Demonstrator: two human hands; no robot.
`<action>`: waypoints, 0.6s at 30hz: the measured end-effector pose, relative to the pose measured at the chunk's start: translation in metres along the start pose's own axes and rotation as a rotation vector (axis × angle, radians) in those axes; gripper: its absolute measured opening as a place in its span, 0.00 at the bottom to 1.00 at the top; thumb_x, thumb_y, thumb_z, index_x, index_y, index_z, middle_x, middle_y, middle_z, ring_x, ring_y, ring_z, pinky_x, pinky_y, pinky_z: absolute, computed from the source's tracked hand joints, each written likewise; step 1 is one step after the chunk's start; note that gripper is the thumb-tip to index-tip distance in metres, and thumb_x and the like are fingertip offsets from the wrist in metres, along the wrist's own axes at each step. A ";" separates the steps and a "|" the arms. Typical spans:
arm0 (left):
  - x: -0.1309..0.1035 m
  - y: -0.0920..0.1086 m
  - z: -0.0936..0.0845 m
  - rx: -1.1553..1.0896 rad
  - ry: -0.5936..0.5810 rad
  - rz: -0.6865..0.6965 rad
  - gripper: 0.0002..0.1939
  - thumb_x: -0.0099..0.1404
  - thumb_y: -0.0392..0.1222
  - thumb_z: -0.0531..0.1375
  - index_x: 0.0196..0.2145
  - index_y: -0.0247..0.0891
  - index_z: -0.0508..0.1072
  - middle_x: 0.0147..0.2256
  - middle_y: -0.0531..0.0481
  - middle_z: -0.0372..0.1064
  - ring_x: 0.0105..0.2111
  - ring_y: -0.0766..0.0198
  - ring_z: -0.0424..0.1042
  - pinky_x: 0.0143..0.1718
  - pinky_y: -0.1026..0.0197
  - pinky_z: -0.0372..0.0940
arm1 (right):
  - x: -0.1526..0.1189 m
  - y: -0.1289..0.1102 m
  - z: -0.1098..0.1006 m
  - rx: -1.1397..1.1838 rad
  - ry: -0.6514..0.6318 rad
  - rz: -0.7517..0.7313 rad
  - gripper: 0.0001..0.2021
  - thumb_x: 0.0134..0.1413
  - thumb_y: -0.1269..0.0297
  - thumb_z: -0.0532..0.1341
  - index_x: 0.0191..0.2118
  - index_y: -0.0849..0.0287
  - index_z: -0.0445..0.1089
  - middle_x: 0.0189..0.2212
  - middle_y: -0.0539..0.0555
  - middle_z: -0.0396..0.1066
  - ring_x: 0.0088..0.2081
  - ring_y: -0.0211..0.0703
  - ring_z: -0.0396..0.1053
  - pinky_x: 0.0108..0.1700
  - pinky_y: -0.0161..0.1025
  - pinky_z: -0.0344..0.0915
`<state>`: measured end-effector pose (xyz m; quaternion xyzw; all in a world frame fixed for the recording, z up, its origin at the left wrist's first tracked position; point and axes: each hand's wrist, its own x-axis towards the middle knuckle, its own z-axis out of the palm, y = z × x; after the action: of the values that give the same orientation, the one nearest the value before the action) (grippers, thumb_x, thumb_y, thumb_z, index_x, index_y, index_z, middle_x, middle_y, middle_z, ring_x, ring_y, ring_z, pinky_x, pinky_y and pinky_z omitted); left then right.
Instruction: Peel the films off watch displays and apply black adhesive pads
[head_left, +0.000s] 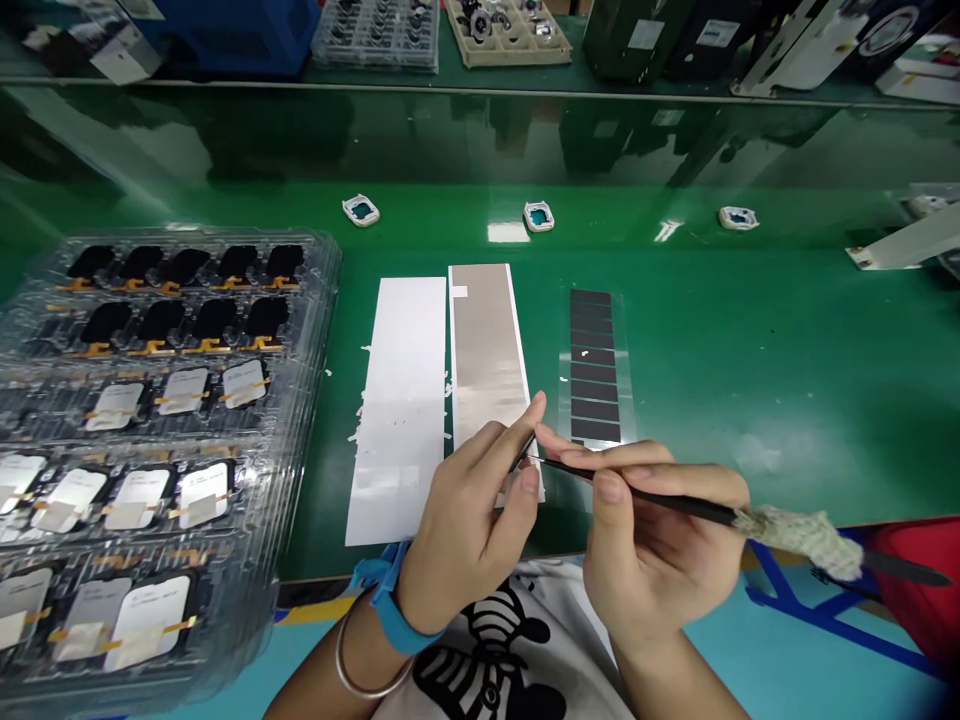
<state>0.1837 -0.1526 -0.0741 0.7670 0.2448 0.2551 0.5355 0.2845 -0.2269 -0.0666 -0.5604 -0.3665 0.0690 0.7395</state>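
Slim black tool [694,508] meeting a small dark piece [523,452]
The tool slants across the right hand [664,540], its fine tip at the piece and pale, rough wrapping [799,538] around its rear part; the piece, mostly hidden, sits at the fingers of the left hand [469,510], above the near end of a grey-beige sheet [486,340] with white edges, lying flat.

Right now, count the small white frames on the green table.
3: left frame, middle frame, right frame, in a row across the back of the table. Blurred clutter at the far right may hide another.
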 end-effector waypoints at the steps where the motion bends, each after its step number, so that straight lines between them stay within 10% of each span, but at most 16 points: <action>1: 0.000 0.000 0.000 -0.002 -0.002 0.005 0.25 0.76 0.42 0.48 0.67 0.44 0.60 0.38 0.45 0.70 0.37 0.56 0.70 0.39 0.55 0.67 | 0.000 0.000 0.000 0.013 0.001 0.009 0.12 0.59 0.81 0.59 0.41 0.55 0.66 0.33 0.50 0.76 0.37 0.45 0.79 0.45 0.54 0.82; 18: 0.001 -0.005 0.003 0.012 0.016 0.058 0.26 0.76 0.42 0.47 0.69 0.46 0.56 0.36 0.47 0.66 0.36 0.58 0.68 0.37 0.55 0.65 | 0.001 0.009 -0.002 0.070 0.002 -0.060 0.13 0.57 0.84 0.59 0.42 0.59 0.67 0.33 0.52 0.74 0.37 0.47 0.79 0.42 0.50 0.83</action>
<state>0.1856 -0.1521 -0.0796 0.7750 0.2282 0.2750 0.5212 0.2890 -0.2245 -0.0741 -0.5230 -0.3797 0.0593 0.7608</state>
